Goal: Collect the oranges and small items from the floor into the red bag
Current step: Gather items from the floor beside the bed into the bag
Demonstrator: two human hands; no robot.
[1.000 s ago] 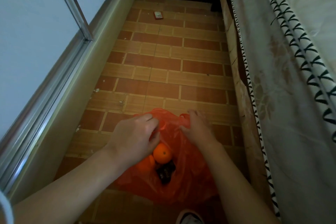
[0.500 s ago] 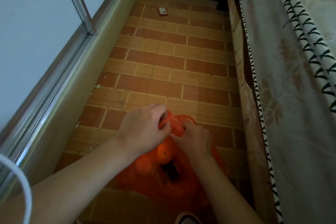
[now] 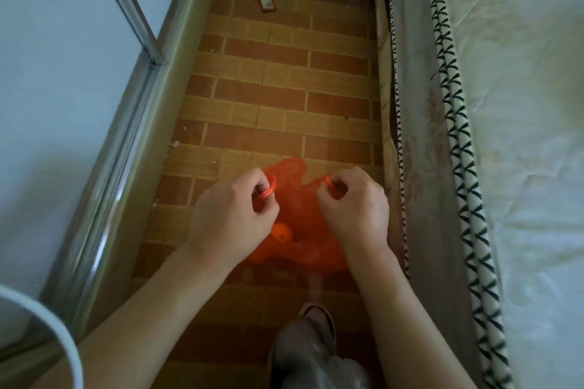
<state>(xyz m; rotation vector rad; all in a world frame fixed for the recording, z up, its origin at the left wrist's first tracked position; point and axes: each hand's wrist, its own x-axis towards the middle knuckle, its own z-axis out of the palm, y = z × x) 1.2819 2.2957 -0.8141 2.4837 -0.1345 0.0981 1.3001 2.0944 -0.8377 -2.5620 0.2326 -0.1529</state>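
Red, thin, see-through plastic, that's the bag (image 3: 295,199), the crinkly shopping kind, hanging low over the floor (image 3: 284,79) between both hands. Its top edge flops up in a soft rounded flap between the two handles, and the body sags into a lumpy pouch below the wrists. One orange (image 3: 282,233) shows through the plastic on the lower left side, round and glossy, brighter than the bag around it. Anything else inside is too blurred to make out.

Left hand (image 3: 232,218) has its grip curled tight around the left handle, which is twisted into a thin red loop around the fingers. Right hand (image 3: 355,208) does the same with the right handle, fingers hooked through and pinched closed on it. The two hands are apart, pulling the mouth of the bag wide.

Floor is brick-pattern tile, alternating reddish brown and tan rectangles with pale grout lines, a bit dusty with little white crumbs near the left edge. Far up the floor, well apart from the bag, lies a small flat box (image 3: 267,2), red edged with a pale face. Left side is a smooth pale wall with a shiny metal frame (image 3: 126,3) and a beige ledge. Right side is a bed (image 3: 521,136) with a wrinkled pale sheet and black-and-white patterned piping. A slipper (image 3: 317,314) and grey trouser leg show at the bottom.
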